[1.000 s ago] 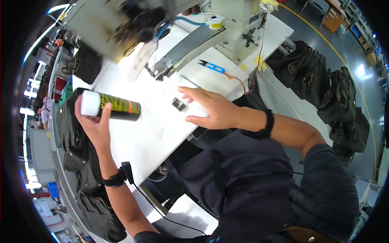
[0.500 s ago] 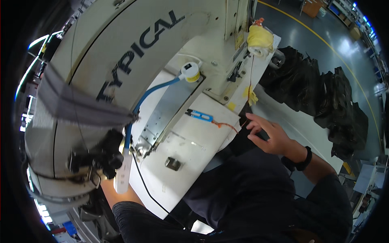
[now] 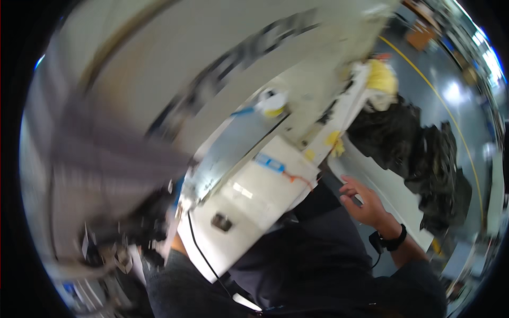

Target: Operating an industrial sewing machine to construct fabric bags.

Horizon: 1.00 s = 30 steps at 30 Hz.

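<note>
My right hand (image 3: 367,205) is over my lap, just off the right edge of the white sewing table (image 3: 260,199). Its fingers are apart and slightly bent, with nothing visible in them. Blue thread snips (image 3: 270,162) lie on the table, tied to an orange cord (image 3: 298,178) that runs towards that edge. My left forearm (image 3: 179,246) reaches up behind the head of the large sewing machine (image 3: 217,100), which hides the left hand. A small dark metal piece (image 3: 221,222) sits on the tabletop. The picture is smeared by motion.
A grey cloth strip (image 3: 114,140) hangs across the machine's left side. At the machine's right end is a yellow-wrapped spool (image 3: 383,78). Black bundled material (image 3: 405,143) is heaped beyond the table. A black cable (image 3: 196,244) crosses the table's front corner.
The whole view has swung and blurred, shifting the machine and table in the picture. My right hand has drawn back from the table edge and the cord. The snips stay on the table.
</note>
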### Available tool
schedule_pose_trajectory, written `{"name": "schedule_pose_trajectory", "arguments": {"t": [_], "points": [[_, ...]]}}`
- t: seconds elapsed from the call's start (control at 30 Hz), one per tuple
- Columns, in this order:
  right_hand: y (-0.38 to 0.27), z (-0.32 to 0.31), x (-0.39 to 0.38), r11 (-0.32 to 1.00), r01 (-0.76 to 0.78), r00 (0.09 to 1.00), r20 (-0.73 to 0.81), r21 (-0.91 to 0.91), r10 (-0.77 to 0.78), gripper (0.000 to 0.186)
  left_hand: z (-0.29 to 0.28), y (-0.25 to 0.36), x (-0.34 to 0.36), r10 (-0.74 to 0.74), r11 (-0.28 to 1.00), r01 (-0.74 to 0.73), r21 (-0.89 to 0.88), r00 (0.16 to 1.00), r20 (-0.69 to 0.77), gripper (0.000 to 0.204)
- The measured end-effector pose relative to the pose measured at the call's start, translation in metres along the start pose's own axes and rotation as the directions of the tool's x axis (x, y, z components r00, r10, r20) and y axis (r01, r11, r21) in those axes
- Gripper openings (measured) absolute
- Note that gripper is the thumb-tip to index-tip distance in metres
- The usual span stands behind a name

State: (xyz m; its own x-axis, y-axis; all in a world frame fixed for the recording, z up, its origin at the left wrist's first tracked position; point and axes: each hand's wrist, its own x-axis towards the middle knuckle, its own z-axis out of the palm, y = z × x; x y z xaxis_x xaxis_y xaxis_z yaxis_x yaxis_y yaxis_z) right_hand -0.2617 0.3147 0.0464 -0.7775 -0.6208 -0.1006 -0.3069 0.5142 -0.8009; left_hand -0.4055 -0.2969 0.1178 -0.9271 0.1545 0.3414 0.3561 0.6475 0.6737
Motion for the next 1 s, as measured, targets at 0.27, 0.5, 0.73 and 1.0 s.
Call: {"name": "schedule_pose_trajectory", "arguments": {"t": [0.27,0.5,0.73,1.0], "points": [[-0.033,0.045,0.029,0.933,0.35,0.936,0.001,0.082,-0.351,0.043,-0.014,0.094,-0.239,-0.468,0.864,0.465,-0.193,0.883,0.033,0.033],[-0.096,0.099,0.053,0.829,0.538,0.828,0.092,0.151,-0.554,0.042,0.089,0.179,-0.286,-0.503,0.864,0.495,-0.097,0.831,-0.239,0.071],[-0.126,0.125,0.06,0.803,0.594,0.803,0.032,0.057,-0.596,0.049,0.116,0.183,-0.269,-0.646,0.758,0.61,-0.231,0.751,-0.138,0.033],[-0.167,0.137,0.088,0.701,0.044,0.926,0.234,0.712,-0.295,0.043,0.149,0.275,-0.306,-0.526,0.848,0.527,-0.061,0.819,-0.231,0.028]]}}
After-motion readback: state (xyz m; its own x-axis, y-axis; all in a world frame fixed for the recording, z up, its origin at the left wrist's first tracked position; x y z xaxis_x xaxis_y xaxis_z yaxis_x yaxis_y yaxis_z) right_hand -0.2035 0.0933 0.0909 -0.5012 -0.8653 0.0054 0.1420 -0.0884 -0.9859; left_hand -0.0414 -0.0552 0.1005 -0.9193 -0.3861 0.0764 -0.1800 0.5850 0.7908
